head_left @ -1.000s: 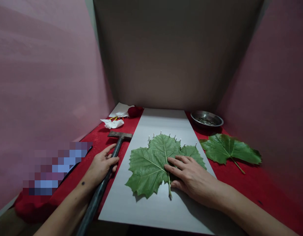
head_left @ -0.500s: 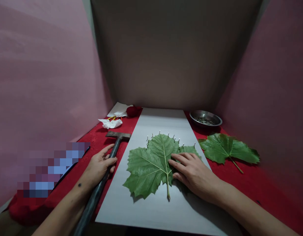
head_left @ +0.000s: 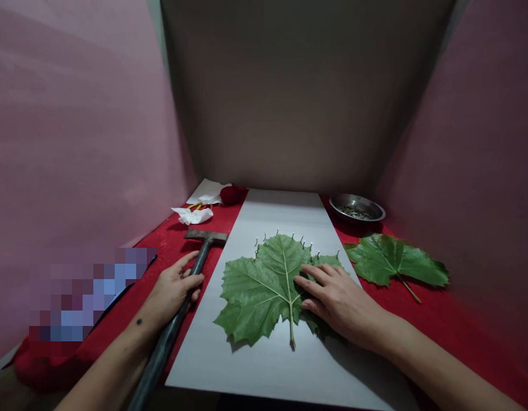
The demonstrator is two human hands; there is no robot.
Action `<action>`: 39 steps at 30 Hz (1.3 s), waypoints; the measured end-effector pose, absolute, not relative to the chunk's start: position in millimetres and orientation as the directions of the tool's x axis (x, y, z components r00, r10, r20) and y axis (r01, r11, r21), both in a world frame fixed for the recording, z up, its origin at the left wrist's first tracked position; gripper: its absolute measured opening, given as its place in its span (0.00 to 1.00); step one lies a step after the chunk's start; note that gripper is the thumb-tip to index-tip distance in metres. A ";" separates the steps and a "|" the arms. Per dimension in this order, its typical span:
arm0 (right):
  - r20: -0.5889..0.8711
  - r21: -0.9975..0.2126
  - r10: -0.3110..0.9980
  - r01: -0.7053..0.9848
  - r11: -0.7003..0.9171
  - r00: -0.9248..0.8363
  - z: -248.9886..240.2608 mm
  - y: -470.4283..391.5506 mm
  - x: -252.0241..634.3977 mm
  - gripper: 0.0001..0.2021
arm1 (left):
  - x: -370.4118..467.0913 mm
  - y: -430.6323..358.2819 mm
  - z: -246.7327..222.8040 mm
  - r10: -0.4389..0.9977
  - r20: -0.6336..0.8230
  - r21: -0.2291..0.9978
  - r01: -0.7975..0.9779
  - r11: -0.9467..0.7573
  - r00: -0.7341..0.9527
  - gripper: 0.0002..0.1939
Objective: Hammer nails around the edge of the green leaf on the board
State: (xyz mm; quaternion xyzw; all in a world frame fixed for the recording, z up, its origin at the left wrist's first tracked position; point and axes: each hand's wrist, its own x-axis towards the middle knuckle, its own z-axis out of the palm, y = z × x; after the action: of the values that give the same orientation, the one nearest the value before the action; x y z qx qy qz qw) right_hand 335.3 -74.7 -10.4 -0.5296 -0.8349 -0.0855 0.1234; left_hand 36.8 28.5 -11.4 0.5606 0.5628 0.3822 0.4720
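A large green leaf (head_left: 255, 291) lies on a white board (head_left: 285, 211), its stem toward the near edge. Several nails (head_left: 304, 242) stand along the leaf's upper edge. My right hand (head_left: 332, 294) rests palm down on the leaf's right part, fingers apart, hiding some of it. On the left, my left hand (head_left: 173, 288) curls loosely around the dark handle of a hammer (head_left: 173, 325). The hammer's head lies beside the board's left edge.
A metal bowl (head_left: 357, 208) of nails sits at the back right. In front of it lies a second green leaf (head_left: 396, 262) on the red cloth (head_left: 452, 319). Crumpled white tissue (head_left: 193, 215) and a red ball-like object (head_left: 230, 194) are at the back left. Pink walls flank both sides.
My right hand has shifted very slightly on the leaf. My left hand and the hammer have not visibly moved.
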 end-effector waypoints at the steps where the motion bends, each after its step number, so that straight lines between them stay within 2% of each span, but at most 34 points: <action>1: 0.306 0.016 0.859 0.904 0.427 -0.411 -9.5 -75.6 333.8 0.17 | 37.2 28.2 -11.0 0.992 -0.103 0.960 0.268 0.080 0.074 0.36; 7: 0.268 -0.002 0.837 0.868 0.496 -0.478 -2.3 -79.5 320.9 0.17 | 37.9 27.4 -9.3 0.992 -0.108 0.962 0.258 0.086 0.071 0.38; 13: 0.225 0.041 0.830 0.856 0.515 -0.510 -3.3 -71.0 322.6 0.16 | 36.4 29.1 -10.7 0.991 -0.120 0.961 0.259 0.100 0.062 0.38; 18: 0.203 -0.002 0.828 0.845 0.534 -0.523 -6.2 -65.7 327.8 0.16 | 35.2 31.9 -14.2 0.989 -0.137 0.960 0.253 0.119 0.058 0.38; 30: 0.298 -0.145 0.816 0.822 0.551 -0.495 -16.7 -60.7 334.6 0.16 | 33.2 32.6 -16.5 0.982 -0.174 0.957 0.246 0.153 0.068 0.38; 35: 0.333 -0.148 0.814 0.826 0.543 -0.476 -22.3 -61.7 334.7 0.17 | 35.0 32.1 -15.5 0.978 -0.200 0.957 0.223 0.184 0.054 0.39; 39: 0.301 -0.146 0.810 0.815 0.561 -0.503 -22.0 -61.6 334.3 0.17 | 36.0 31.1 -13.5 0.978 -0.201 0.956 0.226 0.186 0.048 0.38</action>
State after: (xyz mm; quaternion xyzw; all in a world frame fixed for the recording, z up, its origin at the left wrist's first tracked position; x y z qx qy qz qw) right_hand 334.3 -61.6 -22.0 -0.4686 -0.8669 -0.0074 0.1698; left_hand 36.0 31.1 -13.5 0.5182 0.5809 0.3724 0.5053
